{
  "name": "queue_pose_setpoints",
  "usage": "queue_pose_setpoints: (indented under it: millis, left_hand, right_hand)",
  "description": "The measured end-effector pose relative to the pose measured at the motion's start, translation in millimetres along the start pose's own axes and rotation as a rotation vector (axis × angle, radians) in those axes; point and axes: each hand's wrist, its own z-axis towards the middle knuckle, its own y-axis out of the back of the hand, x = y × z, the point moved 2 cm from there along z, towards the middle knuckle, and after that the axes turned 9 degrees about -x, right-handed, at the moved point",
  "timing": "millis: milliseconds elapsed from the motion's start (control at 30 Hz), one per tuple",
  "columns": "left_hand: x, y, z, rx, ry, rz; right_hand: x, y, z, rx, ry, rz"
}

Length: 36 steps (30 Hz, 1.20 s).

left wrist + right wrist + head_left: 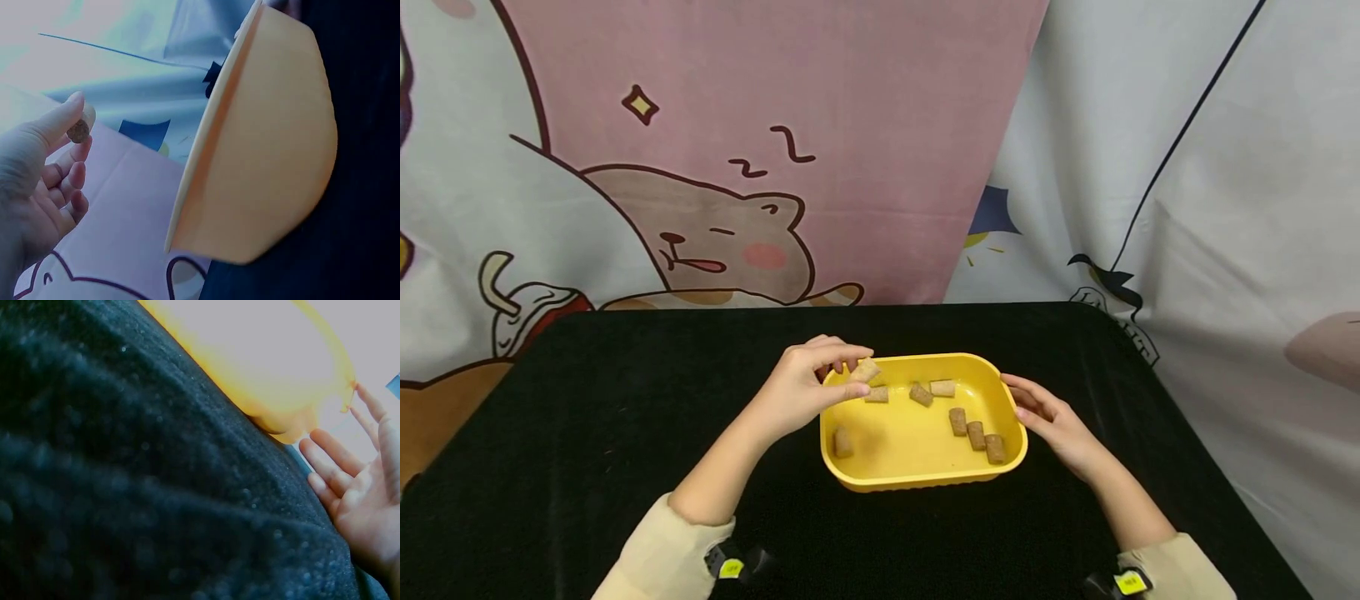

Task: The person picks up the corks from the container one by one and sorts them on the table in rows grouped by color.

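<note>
My left hand (808, 379) pinches a pale cork (867, 370) between thumb and fingers, over the back left rim of a yellow plastic tray (910, 482). In the left wrist view the cork's brown end (78, 131) faces out from under the thumb, and the other fingers curl loosely. My right hand (1051, 423) rests against the tray's right side with fairly straight fingers. Seen from the right wrist, one fingertip (360, 389) meets the rim while the lower fingers lie near the tray's underside. Several corks lie inside the tray, among them one alone (842, 442) at the left.
The tray stands on a table with a black cloth (625, 467). Behind the table's far edge hangs a printed curtain (880, 167) with a cartoon animal. On the right side, a pale fabric (1247, 250) drops close alongside the table.
</note>
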Motion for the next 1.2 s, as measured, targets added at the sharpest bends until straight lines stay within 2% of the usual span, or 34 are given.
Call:
queue_pose_setpoints:
  millis: [233,500,767,1200]
  left_hand:
    - [11.1,22.9,-13.3,-0.101,0.030,0.089]
    - [26.2,37.3,-30.4,-0.198,0.146,0.150]
    - [45.0,39.5,-42.7,-0.267,0.218,0.204]
    - [82.8,31.5,-59.4,-0.360,0.338,0.239]
  right_hand:
    - [0,0,-0.5,-0.002,0.001,0.000]
    - [-2,0,-0.8,0.000,0.003,0.005]
    - [-1,1,-0.7,0.001,0.003,0.000]
    - [-3,0,-0.3,-0.011,0.008,-0.016]
